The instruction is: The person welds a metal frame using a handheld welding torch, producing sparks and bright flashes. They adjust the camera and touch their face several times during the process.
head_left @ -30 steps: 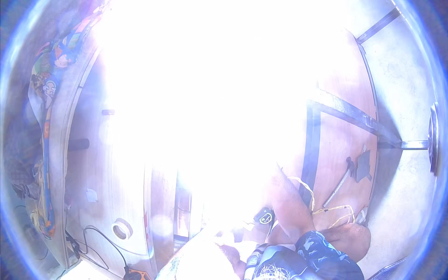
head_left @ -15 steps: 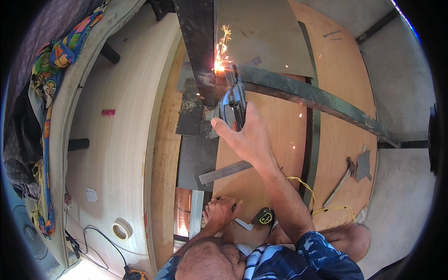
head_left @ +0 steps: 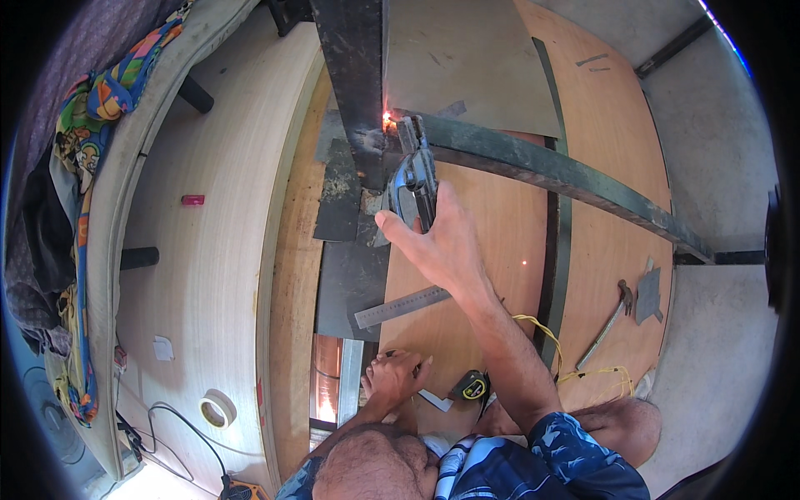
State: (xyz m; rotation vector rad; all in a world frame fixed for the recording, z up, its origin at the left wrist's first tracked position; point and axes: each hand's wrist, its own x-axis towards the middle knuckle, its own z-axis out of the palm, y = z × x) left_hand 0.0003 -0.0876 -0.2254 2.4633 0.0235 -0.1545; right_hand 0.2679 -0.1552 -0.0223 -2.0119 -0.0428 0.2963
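My right hand [head_left: 446, 246] is wrapped around a blue-and-black welding electrode holder [head_left: 421, 179]. The holder's jaw end reaches to the joint between a dark upright metal beam [head_left: 350, 75] and a dark square metal tube [head_left: 533, 167] running right. At that joint a small orange-red glow [head_left: 388, 119] shows; the electrode itself is hard to make out. Low in the middle, my left hand [head_left: 396, 377] rests in front of my knee with its fingers curled. What lies in those fingers, if anything, is hidden. A steel ruler [head_left: 402, 308] lies under my right forearm.
A tape measure [head_left: 472, 386] lies near my feet. On the right are a hammer [head_left: 604, 333], a yellow cable [head_left: 546, 333] and a grey metal scrap [head_left: 649, 296]. A tape roll [head_left: 217, 410] and a small pink object [head_left: 192, 200] lie on the pale board [head_left: 208, 275] at left.
The bright shower of sparks at the joint has shrunk to a small glow. The electrode holder and my right hand have barely shifted; my left hand has stayed still.
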